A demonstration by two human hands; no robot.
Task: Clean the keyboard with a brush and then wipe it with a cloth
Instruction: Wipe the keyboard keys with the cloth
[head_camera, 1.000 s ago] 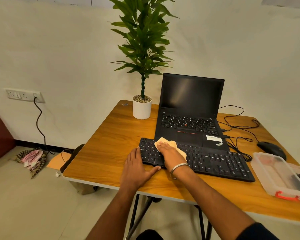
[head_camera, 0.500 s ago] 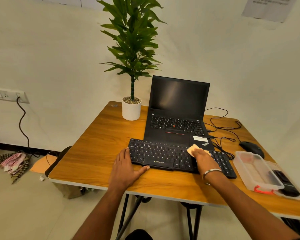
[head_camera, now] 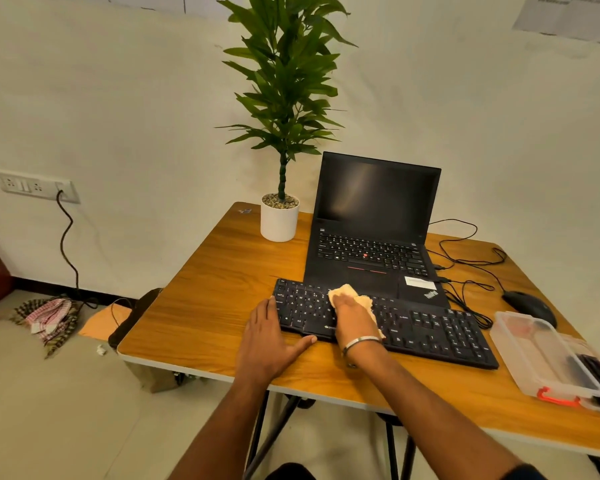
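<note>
A black keyboard (head_camera: 413,323) is laid on the wooden table (head_camera: 205,306), its long axis run from about 10 o'clock at its left end to 4 o'clock at its right end, so that the left end sits farther from the viewer and the right end nearer; its front edge is faced toward the person. A pale yellow cloth (head_camera: 347,295) is pressed onto the left-centre keys under the right hand (head_camera: 355,320), whose fingers are laid fairly flat over the cloth rather than curled round it; a metal bangle is worn on that wrist. The left hand (head_camera: 269,341) is rested flat on the table at the keyboard's left end, fingers straight and touching the keyboard's left edge, thumb stretched along its front edge, nothing held. The two hands are set close together, the cloth lying at about 1 o'clock from the left hand. An open laptop (head_camera: 374,237) is stood just behind the keyboard at 12 o'clock, with a potted plant (head_camera: 281,133) at its 10 o'clock. A black mouse (head_camera: 529,306) and a clear plastic box (head_camera: 541,358) are seen at the keyboard's right end, at about 3 o'clock.
</note>
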